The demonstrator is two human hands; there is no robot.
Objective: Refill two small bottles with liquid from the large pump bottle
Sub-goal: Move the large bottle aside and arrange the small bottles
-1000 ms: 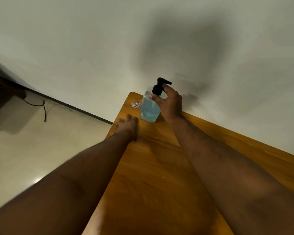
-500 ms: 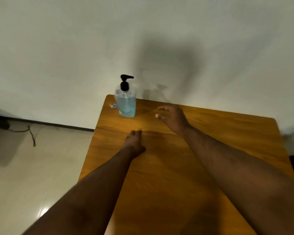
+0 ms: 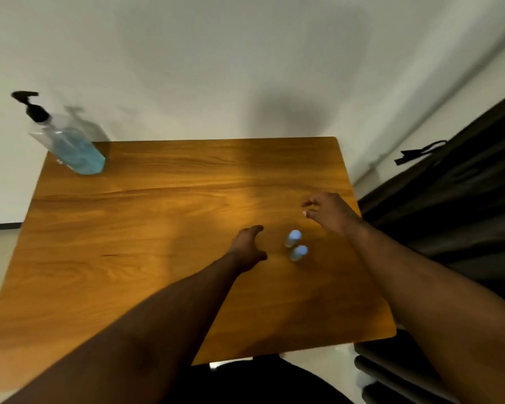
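Both hands have left the pump bottle point(image 3: 70, 147) at the far corner; left hand point(image 3: 247, 249) and right hand point(image 3: 330, 212), loosely spread, empty, flank two small bottles point(image 3: 295, 246).

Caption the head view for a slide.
Both hands, left and right, flank two small bottles on a wooden table; pump bottle far left.

Dim, warm light; soft shadow on the wall point(image 3: 274, 112). Motion blur smears the pump bottle point(image 3: 67, 141); wide-angle edges bend.
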